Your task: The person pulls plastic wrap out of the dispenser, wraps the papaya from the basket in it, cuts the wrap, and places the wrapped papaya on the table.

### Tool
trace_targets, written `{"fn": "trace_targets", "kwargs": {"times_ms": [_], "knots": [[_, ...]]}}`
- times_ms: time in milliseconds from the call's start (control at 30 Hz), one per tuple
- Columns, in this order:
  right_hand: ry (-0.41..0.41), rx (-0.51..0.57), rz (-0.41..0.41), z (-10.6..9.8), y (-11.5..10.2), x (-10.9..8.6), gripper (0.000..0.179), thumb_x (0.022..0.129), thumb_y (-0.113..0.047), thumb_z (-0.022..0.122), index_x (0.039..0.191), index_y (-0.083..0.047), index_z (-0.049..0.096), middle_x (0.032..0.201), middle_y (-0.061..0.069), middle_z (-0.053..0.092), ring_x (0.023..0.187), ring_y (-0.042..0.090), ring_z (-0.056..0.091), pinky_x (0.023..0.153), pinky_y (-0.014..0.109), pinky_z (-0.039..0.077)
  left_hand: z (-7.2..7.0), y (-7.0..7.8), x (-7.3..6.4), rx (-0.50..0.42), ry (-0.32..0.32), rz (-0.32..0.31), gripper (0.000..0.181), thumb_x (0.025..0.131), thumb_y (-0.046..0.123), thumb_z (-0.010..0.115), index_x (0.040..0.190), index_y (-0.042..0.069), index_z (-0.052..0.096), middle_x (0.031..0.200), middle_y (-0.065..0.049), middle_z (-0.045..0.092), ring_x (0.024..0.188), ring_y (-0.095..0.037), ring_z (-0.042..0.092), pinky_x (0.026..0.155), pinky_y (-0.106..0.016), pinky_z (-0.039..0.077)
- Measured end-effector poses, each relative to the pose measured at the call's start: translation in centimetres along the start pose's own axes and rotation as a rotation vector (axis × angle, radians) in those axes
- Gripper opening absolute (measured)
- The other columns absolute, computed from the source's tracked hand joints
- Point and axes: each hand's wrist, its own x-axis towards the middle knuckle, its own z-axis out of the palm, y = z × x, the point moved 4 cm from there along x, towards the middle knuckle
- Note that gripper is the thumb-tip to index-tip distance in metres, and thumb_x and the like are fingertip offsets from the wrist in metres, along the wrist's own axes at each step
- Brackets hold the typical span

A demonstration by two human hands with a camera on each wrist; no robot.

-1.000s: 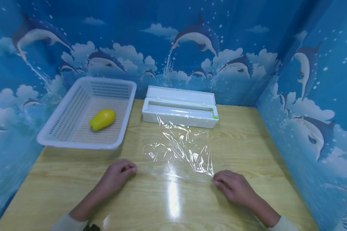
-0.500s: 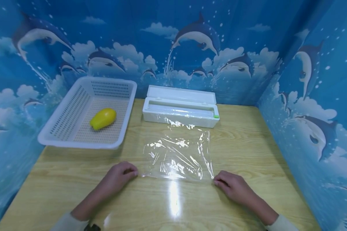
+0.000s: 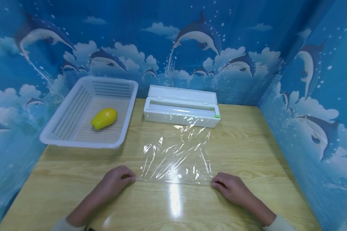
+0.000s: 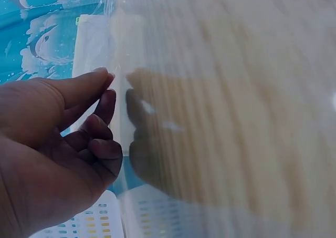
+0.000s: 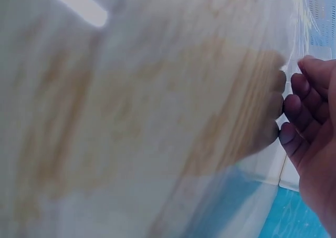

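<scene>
A sheet of clear plastic wrap point(image 3: 176, 157) stretches from the white wrap box point(image 3: 182, 118) toward the person, low over the table. At its near left corner the left hand point(image 3: 115, 181) pinches the film between thumb and index finger. The right hand point(image 3: 231, 187) pinches the near right corner the same way. In the left wrist view, the left hand point(image 4: 63, 143) has its other fingers curled in. The right wrist view has the right hand point(image 5: 315, 112) at its right edge, with its fingers bent. The box's lid point(image 3: 182, 94) is up, and a roll point(image 3: 180, 110) lies inside.
A white perforated basket point(image 3: 78, 144) stands at the left back with a yellow papaya-shaped fruit point(image 3: 104, 118) in it. A small green piece point(image 3: 217, 116) sits at the box's right end. Dolphin-printed curtains point(image 3: 173, 38) border the wooden table point(image 3: 243, 144).
The near edge of the plastic wrap has come slightly toward the person and is now straight between both hands. The left hand has moved slightly nearer; the wrap's left side looks flatter.
</scene>
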Motion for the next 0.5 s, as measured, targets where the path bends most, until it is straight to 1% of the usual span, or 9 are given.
{"fn": "trace_targets", "kwargs": {"times_ms": [133,200,300,400,500], "knots": [[-0.001,-0.013,0.013,-0.01,-0.08,0.05,0.017,0.082,-0.012,0.081,0.089,-0.024,0.071,0.079,-0.022,0.059,0.068,-0.01,0.047,0.059,0.009,0.04,0.08,0.11,0.15,-0.007,-0.009,-0.021,0.006,0.088,0.015,0.075,0.089,0.021,0.073,0.09,0.008,0.069,0.088,-0.01,0.063,0.085,-0.037,0.055],[-0.005,-0.023,0.029,0.0,-0.05,0.07,0.017,0.081,-0.013,0.082,0.089,-0.024,0.071,0.079,-0.022,0.06,0.069,-0.01,0.048,0.06,0.011,0.041,0.13,0.16,0.22,-0.008,-0.014,-0.036,0.006,0.088,0.015,0.075,0.089,0.02,0.073,0.091,0.007,0.069,0.089,-0.011,0.064,0.087,-0.04,0.055],[-0.006,-0.035,0.049,0.05,0.07,0.05,0.017,0.081,-0.014,0.083,0.089,-0.025,0.072,0.08,-0.021,0.062,0.071,-0.009,0.051,0.061,0.015,0.045,0.17,0.17,0.31,-0.001,-0.02,-0.041,0.005,0.087,0.015,0.075,0.089,0.02,0.074,0.092,0.006,0.07,0.09,-0.013,0.064,0.088,-0.042,0.055],[0.0,-0.034,0.058,0.04,0.15,-0.02,0.017,0.081,-0.014,0.083,0.09,-0.025,0.073,0.082,-0.022,0.063,0.073,-0.009,0.054,0.063,0.015,0.047,0.17,0.15,0.34,0.004,-0.025,-0.034,0.006,0.087,0.014,0.076,0.089,0.019,0.074,0.092,0.006,0.069,0.09,-0.012,0.064,0.088,-0.041,0.056],[0.016,-0.012,0.044,-0.01,0.1,-0.16,0.019,0.08,-0.014,0.083,0.091,-0.025,0.072,0.082,-0.022,0.062,0.072,-0.009,0.054,0.063,0.011,0.045,0.16,0.1,0.36,0.012,-0.029,-0.016,0.008,0.086,0.013,0.076,0.09,0.02,0.074,0.091,0.008,0.069,0.089,-0.011,0.063,0.087,-0.038,0.055]]}}
